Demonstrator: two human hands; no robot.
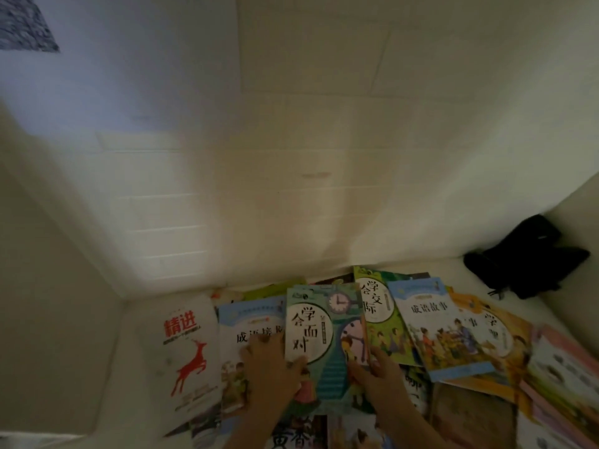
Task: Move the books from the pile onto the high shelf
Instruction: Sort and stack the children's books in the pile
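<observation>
I judge I'm well into this job: a spread of books already lies flat on the white shelf [142, 358] in front of me, covers up, fanned from its left wall across to the right, and I am setting down one more, the teal book with the clock on its cover [324, 345]; how many remain in the pile I cannot tell, since the pile itself is out of my view. My left hand [272, 367] grips the teal book's left edge, thumb curled onto the cover and fingers partly hidden beneath; my right hand [376, 374] pinches its right edge, fingers bent round it. The book sits near the middle of the shelf's front, on top of its neighbours, slightly tilted, its far end toward the back wall. It is a thin, glossy paperback with large dark characters in a white oval and a staircase below, the kind that I expect slides easily on other slick covers. To its left lies the pale blue book [249, 322], and beyond that the white book with a red deer [188, 351] close to the left wall. To its right overlap the green book [376, 299], the light blue story book [434, 328] and the orange book [499, 332], running toward the right front edge. A black pouch [525, 257] rests in the back right corner, apart from the books
</observation>
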